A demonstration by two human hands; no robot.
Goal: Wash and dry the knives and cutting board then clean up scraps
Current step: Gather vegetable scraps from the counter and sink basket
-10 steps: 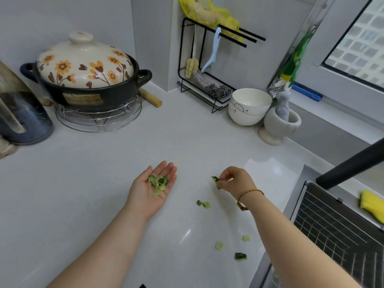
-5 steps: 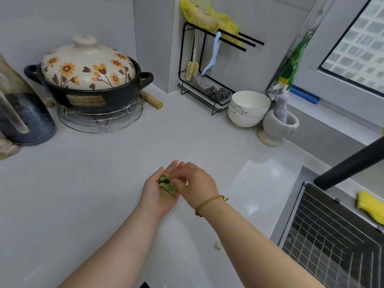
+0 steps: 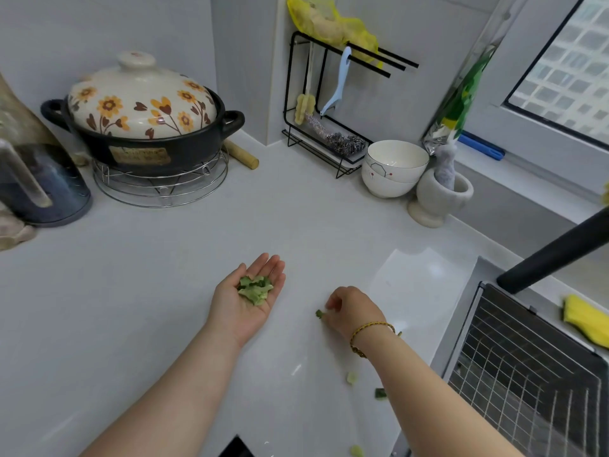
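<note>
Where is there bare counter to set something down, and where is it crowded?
Widest bare patch: white countertop left of the left hand, in front of the dark blue kettle and black flower-lidded pot. Also free: the strip between pot and stacked white bowls. Crowded: the back corner's black wire rack, and green scraps near the right hand.

arms: bare, sleeveless in view | right wrist: braided gold-and-dark bracelet (image 3: pixel 369 336); no rings seen

The left hand (image 3: pixel 247 303) is palm up over the white countertop (image 3: pixel 148 275), carrying a pile of green vegetable scraps (image 3: pixel 255 289) — at its four o'clock the right hand (image 3: pixel 354 310) pinches a green scrap (image 3: pixel 319 313), loose bits (image 3: pixel 352 377) farther toward five o'clock.
</note>
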